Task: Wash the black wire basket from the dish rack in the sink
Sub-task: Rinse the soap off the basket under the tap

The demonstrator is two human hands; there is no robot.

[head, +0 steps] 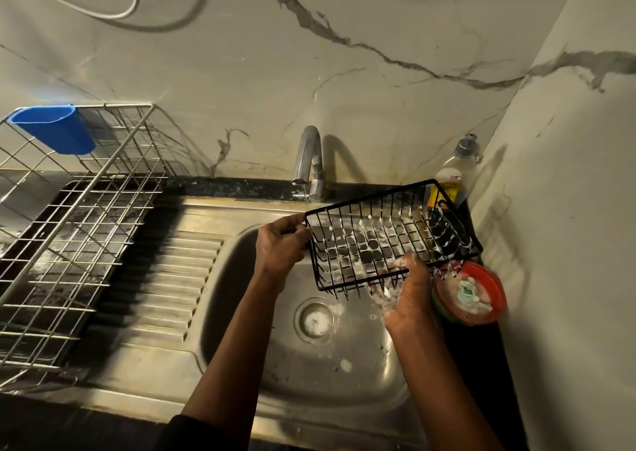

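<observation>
The black wire basket (385, 240) hangs tilted over the steel sink (309, 364), its wires dotted with white foam. My left hand (280, 244) grips its left rim. My right hand (409, 295), covered in suds, holds the basket's near right edge. A thin stream of water runs from the tap (308, 161) down onto the basket's far left corner. Foam lies in the sink drain (316, 320).
A silver wire dish rack (79, 230) with a blue plastic cup (55, 130) stands on the left. A dish soap bottle (454, 175) is in the back right corner. A red bowl (481, 278) holding a soapy sponge sits right of the sink. Marble walls close in behind and at right.
</observation>
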